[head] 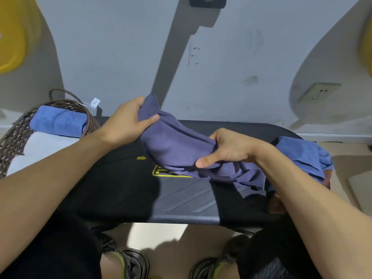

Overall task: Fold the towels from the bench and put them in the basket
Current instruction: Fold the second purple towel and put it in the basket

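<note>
The left hand grips one end of the purple towel, thumb pressed over the cloth and fingers curled round the bunched corner, which pokes up just past the fingertips. The right hand grips the same towel lower down, thumb on the near side and fingers wrapped over the far side of a gathered fold. Between the two hands the towel stretches in a loose, wrinkled band, held up off the bench; below the right thumb its slack end trails down and lies on the black seat, covering part of a yellow logo.

Beyond the right hand's knuckles, at the bench's end, sits a crumpled blue towel. Beside the left wrist stands the wicker basket, with a folded blue towel inside, lying on something pale.
</note>
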A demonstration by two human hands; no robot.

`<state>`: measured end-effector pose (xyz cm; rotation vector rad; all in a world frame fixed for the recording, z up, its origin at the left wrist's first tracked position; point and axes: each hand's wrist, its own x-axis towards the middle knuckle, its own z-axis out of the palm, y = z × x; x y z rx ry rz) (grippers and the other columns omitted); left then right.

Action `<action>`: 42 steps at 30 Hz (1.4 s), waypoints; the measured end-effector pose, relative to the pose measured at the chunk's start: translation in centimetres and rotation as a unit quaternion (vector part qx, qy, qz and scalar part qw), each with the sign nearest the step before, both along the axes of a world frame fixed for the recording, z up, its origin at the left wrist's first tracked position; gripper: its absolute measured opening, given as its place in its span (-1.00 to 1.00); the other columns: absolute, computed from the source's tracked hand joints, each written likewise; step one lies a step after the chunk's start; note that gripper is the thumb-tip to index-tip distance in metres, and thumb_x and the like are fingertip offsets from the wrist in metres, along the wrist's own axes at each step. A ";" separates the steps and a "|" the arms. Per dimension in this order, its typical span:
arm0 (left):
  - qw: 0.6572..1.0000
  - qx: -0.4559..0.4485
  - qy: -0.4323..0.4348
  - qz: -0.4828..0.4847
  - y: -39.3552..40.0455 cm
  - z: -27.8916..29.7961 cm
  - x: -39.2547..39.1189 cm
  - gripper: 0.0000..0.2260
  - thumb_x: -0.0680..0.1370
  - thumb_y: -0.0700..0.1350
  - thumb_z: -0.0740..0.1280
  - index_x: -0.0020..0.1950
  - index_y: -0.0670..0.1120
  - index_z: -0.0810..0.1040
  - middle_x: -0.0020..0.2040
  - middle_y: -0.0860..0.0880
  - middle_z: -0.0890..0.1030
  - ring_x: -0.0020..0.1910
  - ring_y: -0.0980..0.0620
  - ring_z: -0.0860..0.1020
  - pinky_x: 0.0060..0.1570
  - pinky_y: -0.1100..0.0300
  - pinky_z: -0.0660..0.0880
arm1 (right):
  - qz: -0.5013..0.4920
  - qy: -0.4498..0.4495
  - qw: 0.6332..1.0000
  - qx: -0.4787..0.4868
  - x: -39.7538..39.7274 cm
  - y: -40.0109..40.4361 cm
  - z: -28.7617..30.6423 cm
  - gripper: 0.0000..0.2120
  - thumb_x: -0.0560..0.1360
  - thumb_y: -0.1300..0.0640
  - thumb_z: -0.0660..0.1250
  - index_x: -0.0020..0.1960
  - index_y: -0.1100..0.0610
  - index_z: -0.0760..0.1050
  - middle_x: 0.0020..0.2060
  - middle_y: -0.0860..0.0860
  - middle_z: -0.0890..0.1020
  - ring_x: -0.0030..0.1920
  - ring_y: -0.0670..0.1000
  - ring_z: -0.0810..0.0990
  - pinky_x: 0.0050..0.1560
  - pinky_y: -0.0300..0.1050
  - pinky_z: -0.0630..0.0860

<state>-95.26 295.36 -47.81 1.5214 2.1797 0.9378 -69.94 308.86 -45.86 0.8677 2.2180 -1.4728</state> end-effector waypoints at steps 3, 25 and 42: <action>0.995 -0.085 -0.017 0.041 0.1 -3.1 0.2 -0.72 0.54 0.07 0.39 0.03 -0.12 0.49 -0.12 -0.02 0.57 -0.14 -0.02 0.54 -0.21 0.17 0.40 | -0.097 0.011 0.991 0.090 0.0 1.2 -1.9 -0.78 0.36 -0.01 0.56 -0.24 0.13 0.64 -0.38 -0.03 0.70 -0.37 -0.08 0.63 -0.32 -0.21 0.54; 0.941 -0.258 -0.218 0.030 0.6 -8.6 5.7 -0.56 0.44 -0.04 0.53 0.22 -0.04 0.42 -0.01 -0.04 0.54 -0.02 -0.02 0.54 0.02 0.18 0.48 | -0.097 -0.152 0.965 -0.189 -0.2 -3.8 -7.7 -0.89 0.44 0.30 0.48 -0.06 0.21 0.59 -0.29 0.15 0.71 -0.38 0.06 0.68 -0.39 -0.14 0.61; 0.954 -0.036 -0.177 0.241 3.1 -8.1 0.7 -0.57 0.50 -0.32 0.31 0.34 -0.07 0.39 -0.17 -0.05 0.54 -0.15 -0.01 0.55 -0.16 0.18 0.49 | -0.539 0.201 0.815 -0.063 0.8 4.3 -7.4 -0.86 0.53 0.25 0.33 0.07 0.26 0.48 -0.12 0.18 0.55 -0.20 0.09 0.55 -0.29 -0.09 0.59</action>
